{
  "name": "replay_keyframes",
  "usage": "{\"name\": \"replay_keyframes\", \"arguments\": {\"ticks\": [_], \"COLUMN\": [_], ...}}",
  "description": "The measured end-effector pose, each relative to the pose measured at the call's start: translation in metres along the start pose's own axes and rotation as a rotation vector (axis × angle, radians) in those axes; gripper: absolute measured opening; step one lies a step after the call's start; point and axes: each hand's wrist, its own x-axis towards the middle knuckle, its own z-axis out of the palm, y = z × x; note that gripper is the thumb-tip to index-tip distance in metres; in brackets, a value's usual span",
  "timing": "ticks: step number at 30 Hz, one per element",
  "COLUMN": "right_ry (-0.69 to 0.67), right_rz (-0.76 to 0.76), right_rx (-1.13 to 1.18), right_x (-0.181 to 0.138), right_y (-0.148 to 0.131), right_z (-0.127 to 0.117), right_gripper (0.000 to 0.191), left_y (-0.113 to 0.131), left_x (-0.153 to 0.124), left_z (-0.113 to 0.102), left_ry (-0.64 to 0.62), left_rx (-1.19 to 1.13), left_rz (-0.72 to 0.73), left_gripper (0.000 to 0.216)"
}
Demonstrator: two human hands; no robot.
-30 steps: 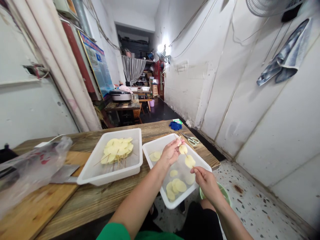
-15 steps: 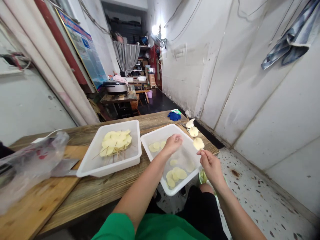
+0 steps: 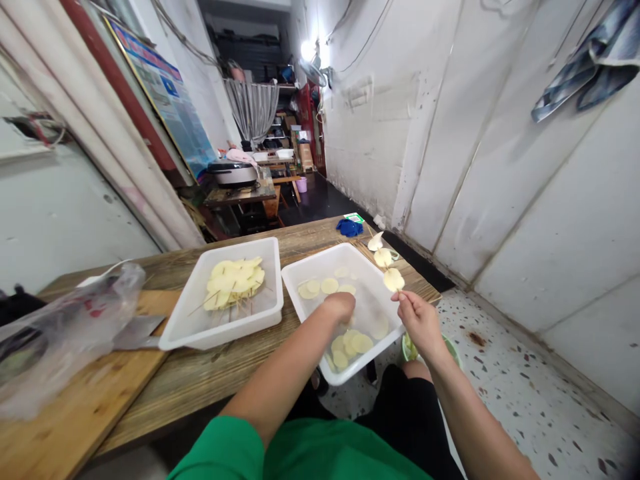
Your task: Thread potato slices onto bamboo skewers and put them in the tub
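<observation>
My right hand (image 3: 419, 319) pinches the lower end of a thin skewer (image 3: 384, 259) that points up and away, with three potato slices threaded on it. My left hand (image 3: 341, 305) reaches down into the right white tray (image 3: 305, 267), fingers dipped among loose potato slices (image 3: 350, 343) in water; its fingertips are hidden. The left white tray (image 3: 273, 308) holds a pile of finished potato skewers (image 3: 233, 283). Both trays sit on a wooden table (image 3: 200, 380).
A cleaver (image 3: 135, 332) and a clear plastic bag (image 3: 60, 333) lie on a cutting board at the left. A blue cloth (image 3: 349, 228) sits at the table's far end. A green bowl (image 3: 407, 347) stands on the floor below my right hand. A wall runs along the right.
My left hand let go of the skewer and dropped into the right tray. My right hand swung the skewer with slices up and to the right, clear of the tray.
</observation>
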Motion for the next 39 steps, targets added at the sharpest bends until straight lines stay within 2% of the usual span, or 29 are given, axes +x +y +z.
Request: {"name": "replay_keyframes", "arguments": {"ticks": [2, 5, 9, 12, 16, 20, 22, 24, 28, 31, 35, 39], "right_ry": [-0.040, -0.109, -0.087, -0.068, -0.062, -0.076, -0.098, -0.125, -0.160, -0.189, -0.239, -0.309], "right_rz": [0.019, 0.033, -0.006, -0.001, 0.000, 0.009, 0.024, 0.045, 0.087, 0.092, 0.081, 0.079], "right_rx": [0.056, 0.124, 0.060, 0.032, 0.029, 0.032, 0.060, 0.103, 0.153, 0.122, 0.008, -0.085], "right_x": [-0.001, -0.005, -0.007, -0.008, -0.008, -0.008, -0.007, -0.007, -0.006, -0.007, -0.009, -0.008], "right_y": [0.001, 0.000, -0.003, -0.005, -0.006, -0.005, -0.004, -0.001, 0.001, -0.004, -0.017, -0.027], "right_z": [0.001, 0.005, 0.010, 0.011, 0.009, 0.008, 0.007, 0.005, 0.003, 0.000, -0.005, -0.007], "right_gripper": [0.038, 0.039, 0.037, 0.035, 0.036, 0.038, 0.038, 0.039, 0.041, 0.040, 0.041, 0.041], "left_y": [-0.002, -0.008, -0.017, -0.022, -0.020, -0.006, 0.005, 0.019, 0.044, 0.047, 0.038, 0.033], "left_x": [-0.002, -0.003, -0.006, -0.011, -0.019, -0.024, -0.022, -0.017, -0.005, -0.001, -0.001, 0.001], "left_z": [-0.008, -0.027, -0.044, -0.044, -0.041, -0.047, -0.049, -0.048, -0.046, -0.050, -0.061, -0.064], "left_ry": [0.006, 0.137, 0.220, 0.196, 0.079, -0.045, -0.043, 0.054, 0.310, 0.414, 0.465, 0.546], "left_rx": [-0.032, -0.126, -0.190, -0.188, -0.158, 0.016, 0.033, -0.081, -0.656, -0.979, -1.192, -1.192], "left_rz": [-0.026, -0.056, -0.139, -0.156, -0.107, -0.102, -0.071, -0.040, -0.050, -0.043, -0.032, 0.022], "left_gripper": [0.043, 0.040, 0.046, 0.049, 0.043, 0.038, 0.036, 0.030, 0.009, 0.007, 0.010, 0.014]}}
